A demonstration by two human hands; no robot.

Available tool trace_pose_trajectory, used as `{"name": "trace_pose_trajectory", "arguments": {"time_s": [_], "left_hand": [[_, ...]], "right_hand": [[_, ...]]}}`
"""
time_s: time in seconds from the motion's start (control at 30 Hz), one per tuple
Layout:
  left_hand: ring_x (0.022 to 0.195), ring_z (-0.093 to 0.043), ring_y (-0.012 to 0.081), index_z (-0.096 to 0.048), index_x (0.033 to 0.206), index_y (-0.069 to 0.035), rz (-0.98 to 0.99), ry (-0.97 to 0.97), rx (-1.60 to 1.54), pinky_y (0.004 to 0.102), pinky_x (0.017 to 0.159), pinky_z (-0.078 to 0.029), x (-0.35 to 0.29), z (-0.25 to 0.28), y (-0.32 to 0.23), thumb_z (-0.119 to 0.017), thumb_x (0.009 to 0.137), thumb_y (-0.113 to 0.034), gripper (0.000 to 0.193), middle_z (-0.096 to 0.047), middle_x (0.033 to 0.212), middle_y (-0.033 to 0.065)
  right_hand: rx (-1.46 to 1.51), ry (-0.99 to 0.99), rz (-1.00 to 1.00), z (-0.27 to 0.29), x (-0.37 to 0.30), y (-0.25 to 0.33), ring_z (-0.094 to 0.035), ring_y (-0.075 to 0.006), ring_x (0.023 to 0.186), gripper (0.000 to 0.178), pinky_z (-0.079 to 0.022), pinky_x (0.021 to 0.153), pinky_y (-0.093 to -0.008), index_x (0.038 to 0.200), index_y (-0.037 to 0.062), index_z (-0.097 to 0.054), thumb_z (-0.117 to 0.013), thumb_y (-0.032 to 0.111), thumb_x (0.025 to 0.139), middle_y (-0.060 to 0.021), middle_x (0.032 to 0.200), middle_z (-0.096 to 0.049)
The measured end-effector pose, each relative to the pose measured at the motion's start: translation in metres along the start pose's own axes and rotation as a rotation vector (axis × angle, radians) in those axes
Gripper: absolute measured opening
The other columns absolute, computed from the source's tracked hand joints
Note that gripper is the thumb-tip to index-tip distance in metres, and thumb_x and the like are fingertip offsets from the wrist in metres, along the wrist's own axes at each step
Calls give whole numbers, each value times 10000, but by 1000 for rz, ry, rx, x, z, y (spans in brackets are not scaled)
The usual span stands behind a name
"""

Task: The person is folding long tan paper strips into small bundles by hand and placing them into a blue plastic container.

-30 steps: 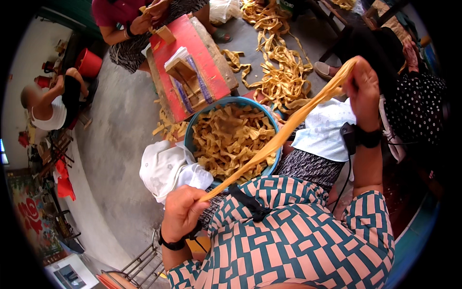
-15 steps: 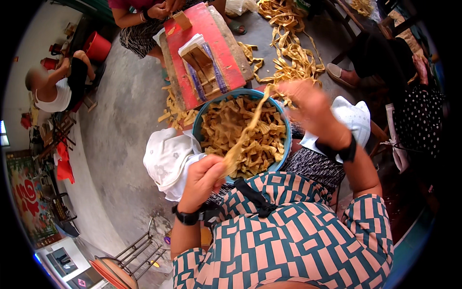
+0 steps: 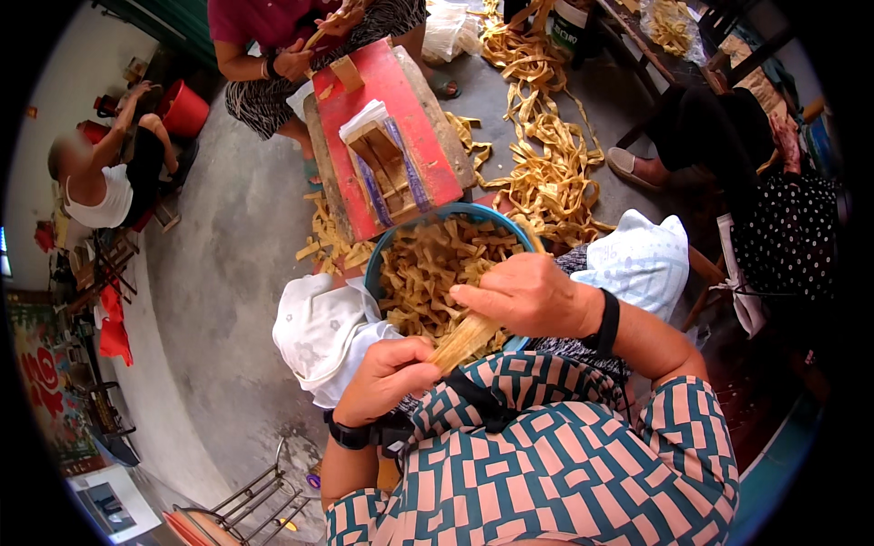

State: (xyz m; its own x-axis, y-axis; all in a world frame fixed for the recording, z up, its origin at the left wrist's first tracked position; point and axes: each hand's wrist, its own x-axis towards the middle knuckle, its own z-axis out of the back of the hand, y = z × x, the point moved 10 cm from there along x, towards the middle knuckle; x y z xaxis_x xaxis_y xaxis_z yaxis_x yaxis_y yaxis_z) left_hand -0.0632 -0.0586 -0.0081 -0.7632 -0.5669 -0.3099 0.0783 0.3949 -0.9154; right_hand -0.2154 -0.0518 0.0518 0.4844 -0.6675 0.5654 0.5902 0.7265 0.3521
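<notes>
At far left a person in a white top (image 3: 96, 196) crouches by a red bucket (image 3: 185, 111) on the concrete floor (image 3: 228, 273). Nearer the camera, a white cloth bundle (image 3: 323, 332) sits just beside a blue basin (image 3: 391, 250) well filled with short cut pieces of yellow-tan strip (image 3: 437, 273) — a sign, it seems, that much of the cutting is done. The wearer's left hand (image 3: 387, 380) is curled closed, thumb and fingers pinching the near end of a flat tan strip (image 3: 462, 341) held just over the basin's near rim, above the lap. The strip's long axis runs on a diagonal, its near end low at the left hand, its far end pointing up and to the right, where it disappears under the right hand (image 3: 528, 296). That hand is closed loosely over the strip, knuckles up; how tightly it grips cannot be told. Beyond the basin stands a red board (image 3: 401, 109) carrying a wooden frame (image 3: 382, 168), with another person's hands (image 3: 296, 62) at work at its far end. To the right, long uncut ribbons (image 3: 546, 155) lie heaped on the floor — by the look of it, plenty is left to do.
</notes>
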Motion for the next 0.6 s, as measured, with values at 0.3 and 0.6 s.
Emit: {"name": "trace_pose_trajectory", "arguments": {"time_s": [0.3,0.6], "left_hand": [[1183,-647,419,-757,941,49,-569,186,-625,508,957,-536,-17,-16,-82,-791,886,-200,257,-625,1295,312],[1314,-572,396,-763,999,-99,-539,-200,1062,540,1143,-380,2,-33,-61,-815,820,-113,187,-550,1495,147]], "right_hand": [[470,-151,-77,8,21,3,-649,-222,620,262,-500,552,-335,1165,15,-677,-691,58,907,-96,731,-603],[1390,488,-606,-64,-26,2,-516,-73,683,396,-439,635,-236,1378,66,-589,-516,331,1093,4,754,-550]]}}
